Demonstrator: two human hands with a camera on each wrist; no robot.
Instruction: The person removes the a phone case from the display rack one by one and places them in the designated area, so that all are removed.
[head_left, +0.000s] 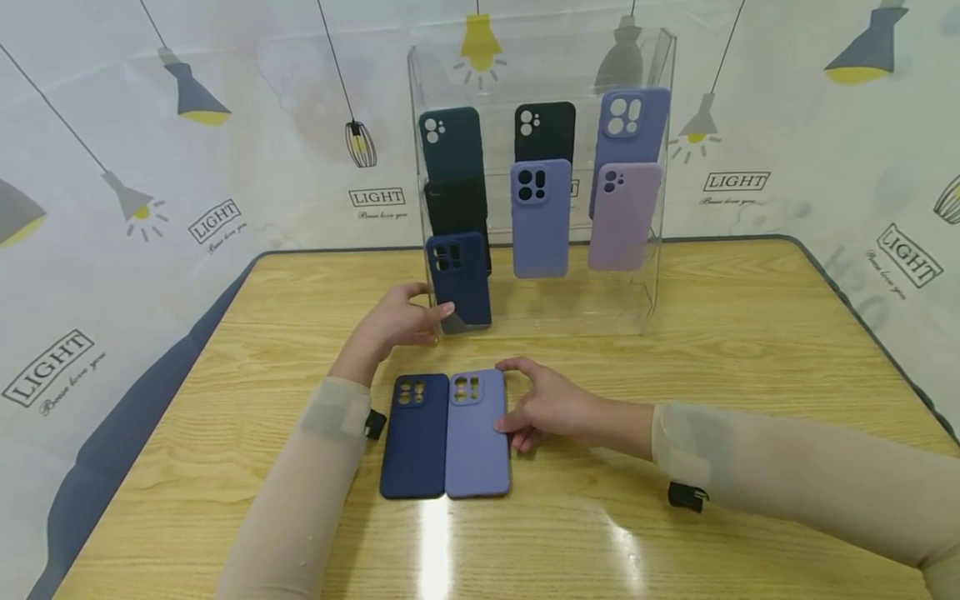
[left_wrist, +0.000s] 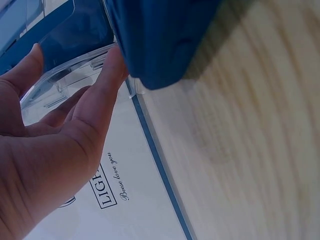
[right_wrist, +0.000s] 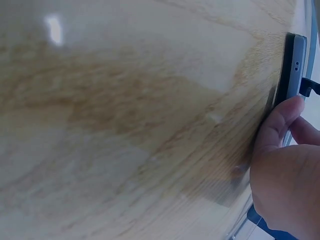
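My left hand is at the lower left corner of a clear display rack. Its thumb overlaps the side of a dark blue phone case on the bottom tier. In the left wrist view, the fingers extend along the rack's edge, thumb spread apart. On the table, another dark blue phone case lies flat, side by side with a lavender phone case. My right hand holds the lavender case's right edge, index finger at the top corner and thumb against the side.
Higher on the rack stand a teal case, black cases, a lavender case, a periwinkle case and a pink case. A patterned cloth surrounds the wooden table.
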